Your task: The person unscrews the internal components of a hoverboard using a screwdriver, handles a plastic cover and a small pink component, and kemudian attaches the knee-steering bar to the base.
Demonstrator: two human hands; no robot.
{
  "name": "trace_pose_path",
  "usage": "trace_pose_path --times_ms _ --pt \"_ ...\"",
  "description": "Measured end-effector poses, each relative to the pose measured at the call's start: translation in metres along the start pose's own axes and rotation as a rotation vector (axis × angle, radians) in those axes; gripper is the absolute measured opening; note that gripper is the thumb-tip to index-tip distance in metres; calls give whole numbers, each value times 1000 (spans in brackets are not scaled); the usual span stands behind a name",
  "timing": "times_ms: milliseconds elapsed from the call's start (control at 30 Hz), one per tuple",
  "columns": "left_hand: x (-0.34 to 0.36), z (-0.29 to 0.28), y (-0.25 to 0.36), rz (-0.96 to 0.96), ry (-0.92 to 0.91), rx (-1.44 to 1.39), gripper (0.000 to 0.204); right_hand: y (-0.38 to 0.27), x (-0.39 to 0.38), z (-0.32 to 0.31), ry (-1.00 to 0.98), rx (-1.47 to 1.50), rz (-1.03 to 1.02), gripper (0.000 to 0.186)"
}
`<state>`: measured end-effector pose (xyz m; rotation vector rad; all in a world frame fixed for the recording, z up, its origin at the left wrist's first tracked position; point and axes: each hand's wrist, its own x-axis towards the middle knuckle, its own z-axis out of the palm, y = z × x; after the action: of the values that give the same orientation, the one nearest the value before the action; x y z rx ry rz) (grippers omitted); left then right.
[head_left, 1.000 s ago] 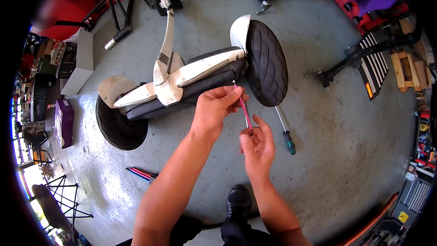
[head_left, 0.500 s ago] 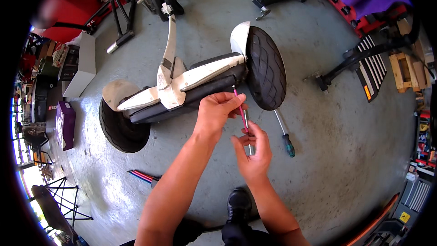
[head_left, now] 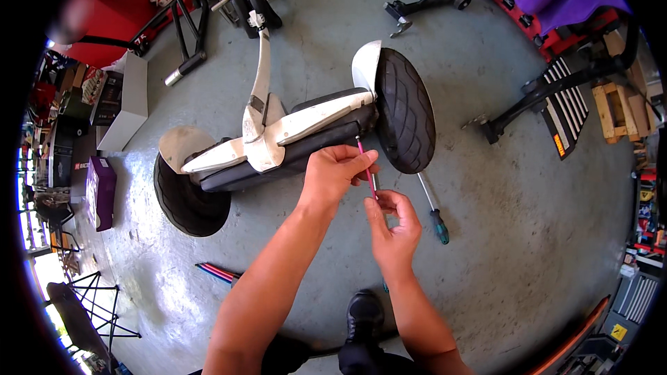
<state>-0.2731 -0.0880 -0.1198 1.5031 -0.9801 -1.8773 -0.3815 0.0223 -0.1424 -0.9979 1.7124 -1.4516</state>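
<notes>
My left hand (head_left: 332, 175) is closed, thumb and fingers pinching the upper part of a slim pink hex key (head_left: 363, 156). The key stands out above my thumb, toward the underside of a white and black self-balancing scooter (head_left: 316, 123) that lies tipped on the floor. At the key's lower end, the thumb and forefinger of my right hand (head_left: 396, 232) close on it. Behind my hands lies a second screwdriver, its metal shaft (head_left: 376, 182) mostly hidden by my right hand. A green-and-black screwdriver (head_left: 435, 212) rests beside the scooter's right wheel (head_left: 405, 111).
Several coloured hex keys (head_left: 215, 272) lie on the floor left of my left forearm. Black stands (head_left: 542, 97) reach in from the right. A purple box (head_left: 101, 193) and a white box (head_left: 128, 107) stand at the left. My shoe (head_left: 365, 312) is below.
My right hand's fingers have drawn together at the lower end of the hex key, and that hand has shifted slightly right. My left hand keeps its pinch. The view has tilted slightly.
</notes>
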Motion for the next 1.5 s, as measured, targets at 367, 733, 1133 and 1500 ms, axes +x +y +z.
trace_pose_path --times_ms 367,733,1133,1500 --pt "4 -6 -2 -3 -76 -61 25 -19 37 -8 -236 78 158 27" --pt "5 0 -2 -18 1 -81 25 -26 53 -13 -423 -35 321 22" --pt "-1 0 7 -59 0 -119 24 -28 52 -7 -450 -31 310 23" --pt "-3 0 4 -21 8 -193 27 -29 58 -13 -486 5 339 22"
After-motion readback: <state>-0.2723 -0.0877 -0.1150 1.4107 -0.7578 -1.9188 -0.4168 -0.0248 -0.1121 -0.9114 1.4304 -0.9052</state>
